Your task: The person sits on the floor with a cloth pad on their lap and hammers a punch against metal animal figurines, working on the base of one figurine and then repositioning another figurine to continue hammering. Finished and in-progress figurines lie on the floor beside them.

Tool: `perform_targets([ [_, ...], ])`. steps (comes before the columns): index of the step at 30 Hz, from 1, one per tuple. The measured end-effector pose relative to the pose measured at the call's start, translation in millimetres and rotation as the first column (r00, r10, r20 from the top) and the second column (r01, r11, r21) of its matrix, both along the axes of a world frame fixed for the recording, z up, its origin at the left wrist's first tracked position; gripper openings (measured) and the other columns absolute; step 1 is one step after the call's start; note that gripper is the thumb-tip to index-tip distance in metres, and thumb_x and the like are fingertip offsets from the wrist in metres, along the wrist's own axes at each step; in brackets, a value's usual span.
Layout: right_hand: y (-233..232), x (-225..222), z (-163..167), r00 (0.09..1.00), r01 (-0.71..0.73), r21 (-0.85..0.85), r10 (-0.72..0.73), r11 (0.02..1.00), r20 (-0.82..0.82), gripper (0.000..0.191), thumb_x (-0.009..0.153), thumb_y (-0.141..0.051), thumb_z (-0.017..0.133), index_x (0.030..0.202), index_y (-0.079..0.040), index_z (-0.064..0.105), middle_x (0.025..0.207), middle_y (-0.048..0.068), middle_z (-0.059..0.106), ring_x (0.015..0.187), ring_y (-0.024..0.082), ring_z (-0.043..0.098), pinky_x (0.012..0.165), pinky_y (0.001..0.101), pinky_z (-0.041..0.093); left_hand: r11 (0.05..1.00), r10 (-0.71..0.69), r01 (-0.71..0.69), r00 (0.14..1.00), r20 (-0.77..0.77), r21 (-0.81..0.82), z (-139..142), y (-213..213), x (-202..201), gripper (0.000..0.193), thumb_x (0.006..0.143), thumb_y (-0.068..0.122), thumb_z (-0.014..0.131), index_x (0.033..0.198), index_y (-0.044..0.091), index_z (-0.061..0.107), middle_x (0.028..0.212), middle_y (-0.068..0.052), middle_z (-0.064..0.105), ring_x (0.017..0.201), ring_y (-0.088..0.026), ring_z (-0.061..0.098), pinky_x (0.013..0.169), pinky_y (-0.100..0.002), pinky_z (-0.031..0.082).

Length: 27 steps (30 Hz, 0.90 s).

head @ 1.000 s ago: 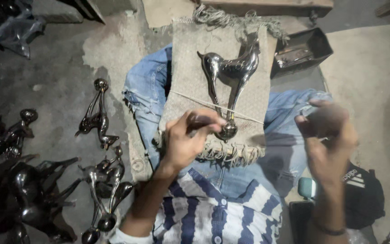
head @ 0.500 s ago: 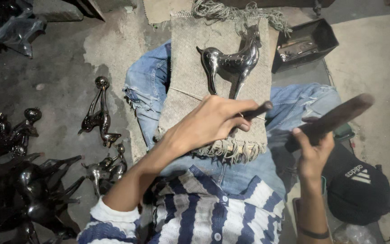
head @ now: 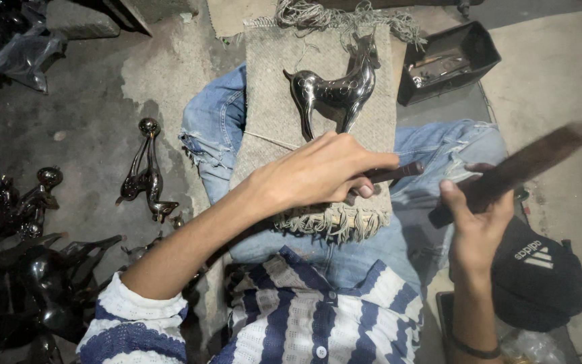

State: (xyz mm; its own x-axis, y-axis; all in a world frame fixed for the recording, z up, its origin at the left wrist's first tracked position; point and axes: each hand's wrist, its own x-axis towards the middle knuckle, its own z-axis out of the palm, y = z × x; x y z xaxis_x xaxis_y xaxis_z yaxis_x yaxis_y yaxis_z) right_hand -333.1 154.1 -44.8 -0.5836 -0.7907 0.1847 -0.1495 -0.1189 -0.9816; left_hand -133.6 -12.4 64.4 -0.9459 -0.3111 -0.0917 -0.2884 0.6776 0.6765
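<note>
While gripped, the dark stick (head: pixel 516 168) slants up-right.

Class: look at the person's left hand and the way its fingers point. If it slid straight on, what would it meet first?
The left hand points right, along the dark tool it grips. Past the tip lies denim; it likely meets the wooden stick, though depth is unclear.

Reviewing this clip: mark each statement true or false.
1. The metal deer figure lies on a woven mat across the person's lap. True.
2. The left hand is empty. False: it grips a thin dark tool.
3. The right hand holds a dark wooden stick. True.
4. The black tray sits on the mat. False: it sits on the floor beside it.
5. More metal figures lie on the floor. True.
</note>
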Motion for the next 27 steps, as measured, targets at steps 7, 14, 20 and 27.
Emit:
perform_targets([
  [7,-2.1,0.6,21.1,0.992,0.127,0.014,-0.126,0.992,-0.009,0.042,0.084,0.002,0.072,0.121,-0.006,0.054,0.100,-0.005,0.058,0.085,0.005,0.058,0.075,0.0197,0.050,1.000,0.000,-0.001,0.998,0.069,0.009,0.4,3.8,0.6,0.054,0.085,-0.007,0.064,0.135,0.015,0.062,0.082,-0.007,0.079,0.064,-0.018,0.077,0.050,-0.033,0.058],
  [14,-5.2,-4.8,44.3,0.954,0.018,0.035,-0.007,0.999,-0.299,0.053,0.083,0.006,0.071,0.132,-0.008,0.057,0.085,0.005,0.058,0.073,0.017,0.056,0.066,0.0314,0.046,0.998,0.000,-0.005,0.996,-0.089,-0.063,-19.0,7.7,7.0,0.064,0.082,-0.021,0.053,0.133,0.016,0.063,0.094,-0.008,0.080,0.073,-0.015,0.078,0.052,-0.026,0.062],
  [20,-5.5,-7.0,59.7,0.909,-0.035,0.053,0.054,0.998,-0.413,0.049,0.085,0.005,0.073,0.130,-0.007,0.060,0.110,0.001,0.062,0.103,0.013,0.062,0.090,0.0315,0.054,0.990,0.079,-0.095,0.986,-0.146,-0.103,-32.5,19.1,20.9,0.068,0.080,-0.024,0.049,0.133,0.016,0.064,0.096,-0.010,0.078,0.070,-0.020,0.077,0.053,-0.028,0.063],
  [27,-2.0,-20.8,66.8,0.912,-0.029,0.118,0.075,0.993,-0.404,0.038,0.086,0.007,0.060,0.122,-0.003,0.060,0.105,0.004,0.070,0.099,0.016,0.071,0.087,0.0307,0.058,0.963,0.106,-0.185,0.930,-0.353,-0.196,-30.3,35.6,37.7,0.039,0.087,-0.005,0.070,0.123,0.007,0.067,0.100,-0.010,0.076,0.083,-0.024,0.076,0.071,-0.034,0.064],
])
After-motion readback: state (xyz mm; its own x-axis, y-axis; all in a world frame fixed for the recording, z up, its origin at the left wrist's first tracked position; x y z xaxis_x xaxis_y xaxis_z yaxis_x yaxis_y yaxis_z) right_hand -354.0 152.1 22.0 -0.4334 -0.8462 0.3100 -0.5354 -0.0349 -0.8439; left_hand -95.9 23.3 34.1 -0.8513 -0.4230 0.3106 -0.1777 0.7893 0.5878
